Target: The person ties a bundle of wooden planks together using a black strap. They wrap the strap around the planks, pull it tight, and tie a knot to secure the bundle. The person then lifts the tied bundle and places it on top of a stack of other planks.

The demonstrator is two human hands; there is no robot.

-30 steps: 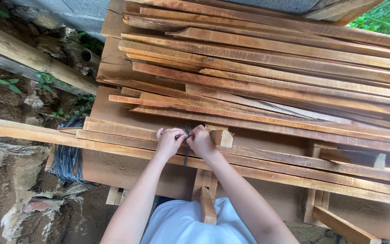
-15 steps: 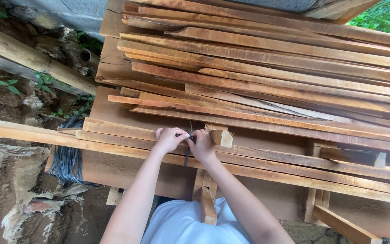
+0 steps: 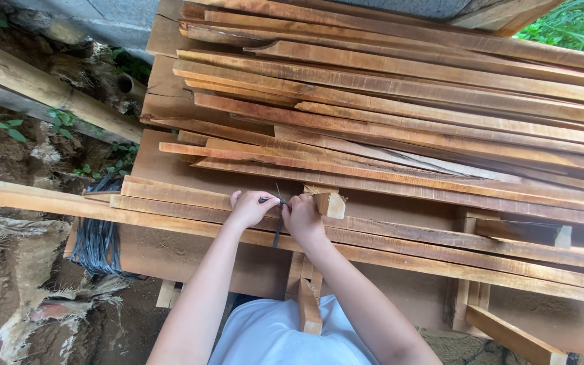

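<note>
My left hand (image 3: 250,207) and my right hand (image 3: 302,216) are close together over long wooden slats (image 3: 400,238) at the near side of a pile. Both pinch a thin black strap (image 3: 277,223) that runs between the two hands and hangs down over the slats. A small light wooden block (image 3: 330,203) sits just right of my right hand, touching the slats.
A big stack of long rough wooden planks (image 3: 400,115) fills the upper right. A coil of black strapping (image 3: 99,236) hangs at the left end of the brown board (image 3: 170,250). A thick pole (image 3: 42,84) and a grey wall (image 3: 89,20) lie to the left, with dirt below.
My hands have parted slightly, and the black strap now shows between them and hangs below. The planks have not moved.
</note>
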